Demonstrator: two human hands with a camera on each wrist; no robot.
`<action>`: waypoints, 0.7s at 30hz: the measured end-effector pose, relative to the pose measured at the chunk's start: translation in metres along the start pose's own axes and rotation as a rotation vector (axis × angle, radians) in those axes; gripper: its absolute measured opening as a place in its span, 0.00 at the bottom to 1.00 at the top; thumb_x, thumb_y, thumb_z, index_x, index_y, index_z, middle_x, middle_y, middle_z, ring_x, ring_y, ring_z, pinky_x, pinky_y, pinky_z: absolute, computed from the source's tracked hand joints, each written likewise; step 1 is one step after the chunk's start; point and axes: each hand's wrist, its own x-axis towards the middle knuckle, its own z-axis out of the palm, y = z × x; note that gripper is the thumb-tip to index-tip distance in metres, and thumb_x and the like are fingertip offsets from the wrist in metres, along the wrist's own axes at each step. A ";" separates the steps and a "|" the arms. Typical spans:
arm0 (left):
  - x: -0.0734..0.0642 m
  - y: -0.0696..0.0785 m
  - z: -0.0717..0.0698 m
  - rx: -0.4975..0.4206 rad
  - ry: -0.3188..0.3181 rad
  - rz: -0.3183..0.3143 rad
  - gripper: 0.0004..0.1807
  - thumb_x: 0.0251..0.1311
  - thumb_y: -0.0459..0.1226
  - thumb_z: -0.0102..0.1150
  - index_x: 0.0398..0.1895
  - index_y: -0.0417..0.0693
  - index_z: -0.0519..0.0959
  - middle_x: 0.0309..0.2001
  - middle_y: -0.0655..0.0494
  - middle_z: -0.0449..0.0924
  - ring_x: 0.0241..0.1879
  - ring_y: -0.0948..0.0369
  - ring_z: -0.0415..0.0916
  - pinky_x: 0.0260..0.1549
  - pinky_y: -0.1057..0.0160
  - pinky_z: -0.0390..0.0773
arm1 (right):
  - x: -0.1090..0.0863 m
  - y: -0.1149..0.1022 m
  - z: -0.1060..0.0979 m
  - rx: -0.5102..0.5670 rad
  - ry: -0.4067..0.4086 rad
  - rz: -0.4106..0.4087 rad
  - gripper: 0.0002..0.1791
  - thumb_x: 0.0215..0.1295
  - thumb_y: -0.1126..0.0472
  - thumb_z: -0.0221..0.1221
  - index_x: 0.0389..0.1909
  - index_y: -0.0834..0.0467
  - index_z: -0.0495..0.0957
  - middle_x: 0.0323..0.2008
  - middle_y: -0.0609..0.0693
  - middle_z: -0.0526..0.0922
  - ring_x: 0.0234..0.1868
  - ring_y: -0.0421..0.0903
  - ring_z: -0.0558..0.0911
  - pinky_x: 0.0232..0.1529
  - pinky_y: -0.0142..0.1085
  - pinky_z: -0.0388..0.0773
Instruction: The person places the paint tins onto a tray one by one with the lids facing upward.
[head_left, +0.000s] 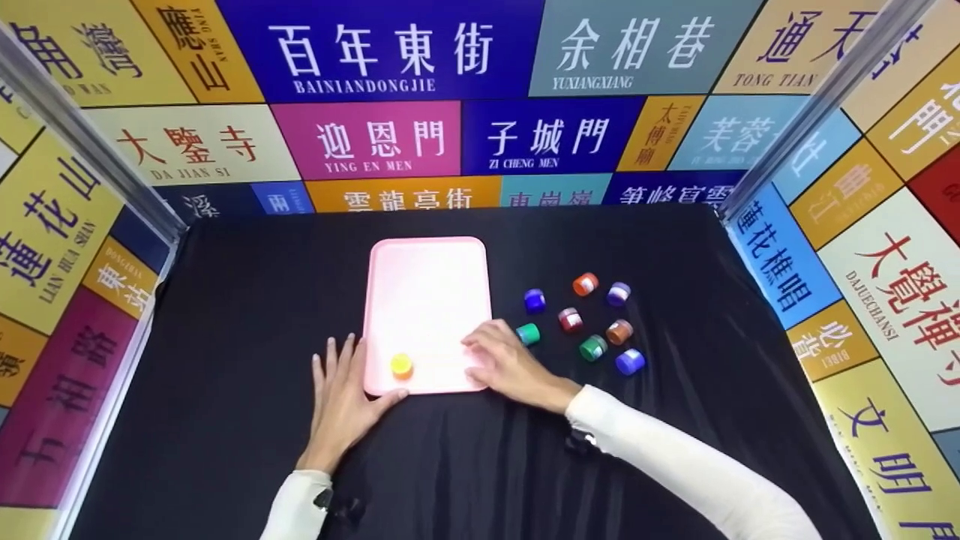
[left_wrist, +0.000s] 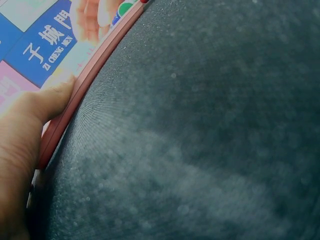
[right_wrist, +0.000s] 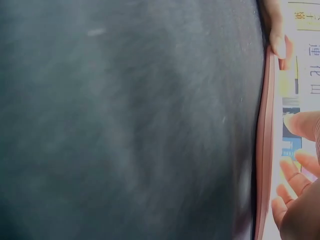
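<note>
A pink tray point(head_left: 427, 300) lies on the black cloth, and a small yellow jar point(head_left: 401, 366) sits near its front left corner. My left hand point(head_left: 341, 397) rests at that corner with the fingers straight along the left side. Its thumb point(left_wrist: 57, 97) touches the tray's near rim in the left wrist view. Above the tray's right edge, my right hand point(head_left: 514, 367) has its fingers loosely bent. In the right wrist view its thumb and fingers point(right_wrist: 297, 182) stand apart with nothing visible between them. A green jar point(head_left: 528, 334) lies just beyond this hand.
Right of the tray several small jars are scattered, among them a blue jar point(head_left: 534, 300), an orange jar point(head_left: 586, 283), a dark red jar point(head_left: 570, 319) and a brown jar point(head_left: 619, 331). Panels with printed signs point(head_left: 367, 139) enclose the black table point(head_left: 247, 285).
</note>
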 end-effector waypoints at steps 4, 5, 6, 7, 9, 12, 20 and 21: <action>0.000 0.001 0.000 -0.001 -0.004 -0.003 0.66 0.54 0.68 0.77 0.87 0.41 0.61 0.84 0.32 0.59 0.87 0.32 0.43 0.83 0.30 0.34 | -0.009 0.003 -0.012 -0.035 0.001 0.034 0.23 0.63 0.67 0.76 0.59 0.65 0.85 0.58 0.55 0.86 0.65 0.56 0.76 0.68 0.50 0.76; 0.000 0.001 0.001 0.000 -0.005 -0.005 0.66 0.54 0.68 0.77 0.87 0.41 0.61 0.84 0.33 0.59 0.87 0.32 0.43 0.83 0.30 0.34 | -0.011 0.004 -0.015 -0.044 0.004 0.039 0.23 0.64 0.67 0.76 0.59 0.64 0.85 0.58 0.55 0.86 0.65 0.56 0.76 0.68 0.50 0.76; 0.000 0.001 0.001 0.000 -0.006 -0.006 0.66 0.54 0.68 0.77 0.87 0.41 0.61 0.84 0.33 0.59 0.87 0.32 0.43 0.83 0.30 0.33 | -0.013 0.004 -0.018 -0.049 0.007 0.041 0.22 0.64 0.67 0.76 0.58 0.64 0.85 0.58 0.55 0.86 0.65 0.56 0.76 0.68 0.51 0.76; 0.000 0.001 0.001 0.000 -0.005 -0.007 0.66 0.54 0.68 0.77 0.87 0.41 0.61 0.84 0.33 0.59 0.87 0.32 0.43 0.84 0.30 0.33 | -0.014 0.004 -0.020 -0.055 0.008 0.041 0.22 0.64 0.67 0.76 0.58 0.64 0.85 0.58 0.55 0.85 0.65 0.56 0.76 0.68 0.51 0.76; 0.001 0.001 0.001 -0.001 -0.001 -0.007 0.66 0.54 0.68 0.77 0.87 0.41 0.61 0.84 0.33 0.59 0.87 0.32 0.43 0.84 0.30 0.34 | -0.015 0.004 -0.026 -0.067 0.016 0.032 0.22 0.64 0.67 0.76 0.58 0.64 0.85 0.58 0.55 0.85 0.65 0.56 0.76 0.68 0.51 0.77; 0.001 0.001 0.001 -0.006 0.008 -0.001 0.66 0.54 0.68 0.77 0.87 0.40 0.61 0.84 0.32 0.60 0.87 0.32 0.44 0.83 0.30 0.34 | -0.017 0.005 -0.034 -0.079 0.027 0.023 0.22 0.64 0.67 0.77 0.58 0.64 0.85 0.58 0.55 0.84 0.65 0.55 0.77 0.68 0.50 0.76; -0.001 0.001 0.002 -0.010 0.028 0.021 0.66 0.53 0.67 0.78 0.87 0.40 0.62 0.83 0.31 0.61 0.86 0.30 0.45 0.83 0.28 0.36 | -0.025 0.015 -0.050 -0.097 0.057 0.064 0.24 0.63 0.67 0.77 0.60 0.65 0.84 0.59 0.57 0.84 0.66 0.57 0.76 0.69 0.51 0.76; -0.001 0.001 0.001 -0.010 0.027 0.022 0.66 0.53 0.67 0.78 0.87 0.40 0.62 0.83 0.31 0.61 0.86 0.31 0.45 0.83 0.28 0.36 | -0.026 0.017 -0.051 -0.097 0.058 0.069 0.25 0.63 0.67 0.77 0.60 0.66 0.84 0.59 0.58 0.84 0.66 0.58 0.77 0.69 0.52 0.76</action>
